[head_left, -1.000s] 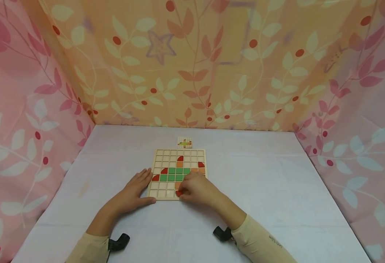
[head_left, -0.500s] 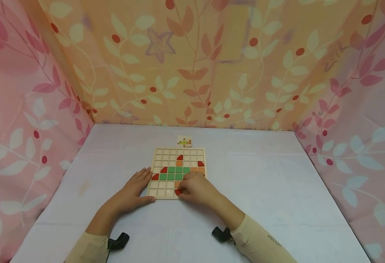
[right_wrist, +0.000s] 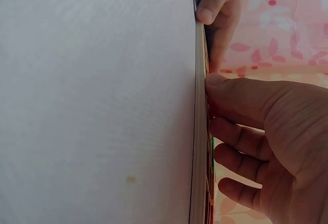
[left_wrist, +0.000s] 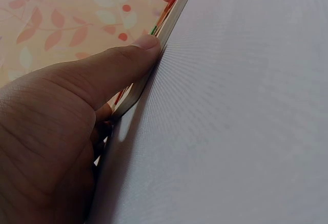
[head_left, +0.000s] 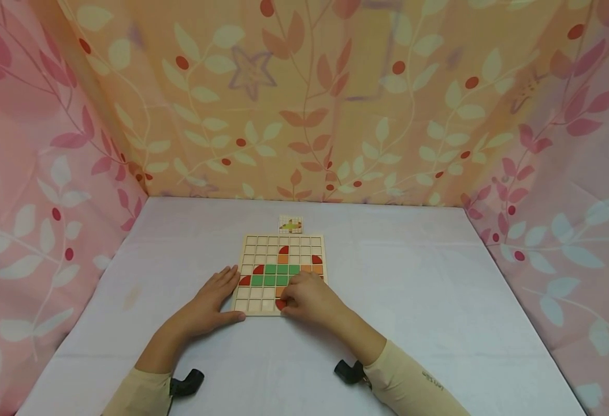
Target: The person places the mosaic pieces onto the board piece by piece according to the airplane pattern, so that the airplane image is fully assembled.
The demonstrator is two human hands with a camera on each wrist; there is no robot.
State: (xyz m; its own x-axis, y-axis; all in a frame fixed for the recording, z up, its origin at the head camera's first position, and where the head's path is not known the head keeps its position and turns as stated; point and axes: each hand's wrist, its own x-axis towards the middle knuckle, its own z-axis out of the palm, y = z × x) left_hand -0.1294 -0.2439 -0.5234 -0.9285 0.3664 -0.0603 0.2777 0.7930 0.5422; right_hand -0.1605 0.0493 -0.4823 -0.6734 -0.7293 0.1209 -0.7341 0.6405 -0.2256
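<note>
A wooden grid board (head_left: 256, 305) lies on the table, with red quarter-circle, orange square and green square tiles (head_left: 270, 280) in its cells. My left hand (head_left: 213, 301) rests against the board's left side with straight fingers, its thumb (left_wrist: 146, 43) at the front edge. At the front row, my right hand (head_left: 312, 297) pinches a red quarter-circle tile (head_left: 280, 304) between thumb and index finger. The rest of that tile is behind the fingertips. Just beyond the tile sits an orange square tile (head_left: 280, 292), partly covered. The right hand hides several cells on the board's right side.
Behind the board lies a small pattern card (head_left: 290, 224) with a coloured figure on a grid. White cloth (head_left: 419, 277) covers the table. Floral curtains (head_left: 304, 115) stand at the back and both sides. A black wrist camera (head_left: 187, 383) sits at each sleeve.
The red quarter-circle tile has turned slightly under my right fingers and now sits squarer to its front-row cell. The left hand stays on the board.
</note>
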